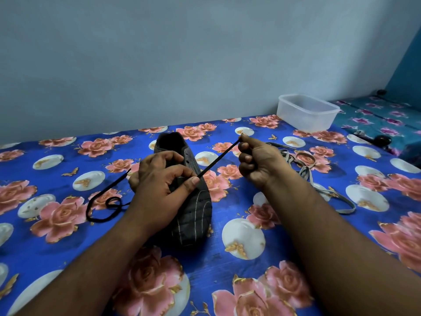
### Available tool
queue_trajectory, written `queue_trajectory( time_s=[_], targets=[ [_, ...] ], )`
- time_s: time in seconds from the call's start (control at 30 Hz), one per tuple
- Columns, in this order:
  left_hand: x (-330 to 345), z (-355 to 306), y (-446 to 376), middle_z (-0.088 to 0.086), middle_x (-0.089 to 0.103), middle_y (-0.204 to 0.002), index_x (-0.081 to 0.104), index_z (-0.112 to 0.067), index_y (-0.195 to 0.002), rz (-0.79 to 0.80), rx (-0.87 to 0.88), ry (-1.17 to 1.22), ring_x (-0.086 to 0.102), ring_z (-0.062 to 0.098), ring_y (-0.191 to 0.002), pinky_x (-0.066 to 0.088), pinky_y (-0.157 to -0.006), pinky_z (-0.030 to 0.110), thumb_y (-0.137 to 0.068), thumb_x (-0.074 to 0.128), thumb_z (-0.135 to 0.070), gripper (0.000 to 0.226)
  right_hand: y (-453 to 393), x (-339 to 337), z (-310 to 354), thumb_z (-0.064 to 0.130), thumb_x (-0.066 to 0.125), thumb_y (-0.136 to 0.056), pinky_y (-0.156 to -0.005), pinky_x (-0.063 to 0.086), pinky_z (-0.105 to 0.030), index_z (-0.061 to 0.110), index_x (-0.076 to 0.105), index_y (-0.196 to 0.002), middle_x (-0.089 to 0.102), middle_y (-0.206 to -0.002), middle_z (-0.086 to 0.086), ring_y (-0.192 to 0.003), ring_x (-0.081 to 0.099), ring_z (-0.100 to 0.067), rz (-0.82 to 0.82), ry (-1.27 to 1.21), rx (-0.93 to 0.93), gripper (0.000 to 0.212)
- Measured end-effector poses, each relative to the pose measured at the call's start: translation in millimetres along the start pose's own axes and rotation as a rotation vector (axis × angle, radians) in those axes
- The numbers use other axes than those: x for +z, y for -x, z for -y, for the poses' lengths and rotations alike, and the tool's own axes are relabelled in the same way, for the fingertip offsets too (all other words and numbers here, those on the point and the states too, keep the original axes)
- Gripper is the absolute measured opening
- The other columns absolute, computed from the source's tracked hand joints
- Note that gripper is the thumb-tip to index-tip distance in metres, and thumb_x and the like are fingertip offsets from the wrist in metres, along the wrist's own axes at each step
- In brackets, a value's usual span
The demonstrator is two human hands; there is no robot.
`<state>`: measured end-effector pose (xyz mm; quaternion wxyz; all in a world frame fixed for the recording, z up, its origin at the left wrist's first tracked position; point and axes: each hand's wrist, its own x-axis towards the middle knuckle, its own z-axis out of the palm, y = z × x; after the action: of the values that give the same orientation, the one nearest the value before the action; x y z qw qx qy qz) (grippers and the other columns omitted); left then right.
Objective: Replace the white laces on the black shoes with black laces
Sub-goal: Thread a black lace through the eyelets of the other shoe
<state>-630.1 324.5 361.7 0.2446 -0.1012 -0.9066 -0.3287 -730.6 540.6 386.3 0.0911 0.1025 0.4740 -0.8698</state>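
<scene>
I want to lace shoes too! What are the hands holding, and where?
Right hand pinches the black lace near its tip. Left hand grips the shoe at its middle.

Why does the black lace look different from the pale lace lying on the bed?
The black lace is dark; the pale lace is greyish white. The black lace is pulled straight between the right hand and the shoe, where the left hand rests; the pale lace lies loose, right of the shoe, held by nobody. Both are long, thin laces.
</scene>
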Motion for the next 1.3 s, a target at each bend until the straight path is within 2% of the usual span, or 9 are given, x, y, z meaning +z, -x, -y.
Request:
queue_trajectory(
  time_s=[0.1,0.2,0.47,0.63,0.83,0.97,1.1,1.2,1.3],
  targets=[
    [1,2,0,-0.027,0.047,-0.117,0.071,-0.042,-0.085,-0.003,0.005,-0.007,0.03,0.003,-0.121,0.013,-0.094,0.016,-0.08,0.059,-0.061,0.022,-6,-7,8,0.021,0.055,-0.103,-0.03,0.017,-0.016,0.018,0.055,-0.085,0.045,-0.055,0.008,-0.037,0.027,-0.004,-0.004,-0.083,-0.024,0.019],
    [0,3,-1,-0.032,0.046,-0.119,0.071,-0.044,-0.084,0.01,0.021,0.006,0.03,0.001,-0.122,0.015,-0.098,0.026,-0.077,0.053,-0.069,0.032,-13,-18,19,0.023,0.054,-0.104,-0.031,0.016,-0.017,0.018,0.049,-0.077,0.041,-0.051,0.009,-0.036,0.025,-0.006,-0.046,-0.142,-0.068,0.027],
    [-2,1,2,-0.034,0.045,-0.121,0.063,-0.053,-0.076,0.022,-0.005,0.033,0.027,-0.001,-0.123,0.01,-0.095,0.025,-0.073,0.05,-0.072,0.024,-31,-62,53,0.026,0.052,-0.104,-0.032,0.018,-0.019,0.021,0.046,-0.075,0.036,-0.048,0.009,-0.036,0.024,-0.006,-0.22,-0.211,-0.215,0.03],
    [-1,3,2,-0.033,0.046,-0.121,0.063,-0.051,-0.075,0.009,-0.011,0.042,0.031,0.004,-0.124,0.018,-0.101,0.036,-0.072,0.051,-0.072,0.025,-32,-63,54,0.025,0.056,-0.097,-0.042,0.021,-0.021,0.022,0.052,-0.08,0.039,-0.055,0.007,-0.048,0.029,-0.01,-0.305,-0.053,-0.247,0.018],
    [-3,-1,2,-0.031,0.045,-0.121,0.071,-0.044,-0.084,0.001,0.021,0.046,0.026,-0.002,-0.126,0.024,-0.107,0.047,-0.069,0.054,-0.084,0.047,1,-11,23,0.027,0.068,-0.091,-0.053,0.037,-0.026,0.019,0.07,-0.086,0.06,-0.071,0.006,-0.055,0.043,-0.011,-0.064,0.241,-0.259,0.01],
    [-6,-5,1,-0.03,0.049,-0.119,0.069,-0.05,-0.1,-0.042,0.077,0.035,0.032,0.003,-0.129,0.029,-0.108,0.052,-0.079,0.049,-0.081,0.043,30,15,8,0.025,0.067,-0.094,-0.06,0.039,-0.027,0.017,0.073,-0.09,0.057,-0.07,0.005,-0.06,0.045,-0.011,0.097,0.304,-0.246,0.01],
    [-9,-6,-1,-0.023,0.053,-0.114,0.07,-0.039,-0.121,-0.073,0.055,0.03,0.042,0.006,-0.123,0.03,-0.102,0.033,-0.088,0.043,-0.071,0.053,67,44,-13,0.018,0.063,-0.097,-0.058,0.037,-0.021,0.01,0.073,-0.095,0.052,-0.06,0.007,-0.055,0.046,-0.006,0.339,0.315,-0.238,0.013],
    [-10,-6,-2,-0.026,0.06,-0.107,0.071,-0.042,-0.112,-0.063,0.051,0.12,0.051,0.01,-0.115,0.035,-0.096,0.025,-0.09,0.047,-0.066,0.04,81,54,-21,0.009,0.056,-0.1,-0.046,0.043,-0.013,-0.002,0.064,-0.105,0.059,-0.054,0.01,-0.046,0.054,0.0,0.44,0.27,-0.197,0.015],
    [-9,-9,-4,-0.019,0.066,-0.092,0.07,-0.039,-0.094,-0.095,0.077,0.183,0.057,0.015,-0.099,0.043,-0.087,0.035,-0.093,0.054,-0.057,0.024,82,56,-26,0.01,0.059,-0.098,-0.05,0.047,-0.015,-0.001,0.066,-0.103,0.066,-0.064,0.003,-0.054,0.061,-0.005,0.473,0.279,-0.165,0.014]
  ],
)
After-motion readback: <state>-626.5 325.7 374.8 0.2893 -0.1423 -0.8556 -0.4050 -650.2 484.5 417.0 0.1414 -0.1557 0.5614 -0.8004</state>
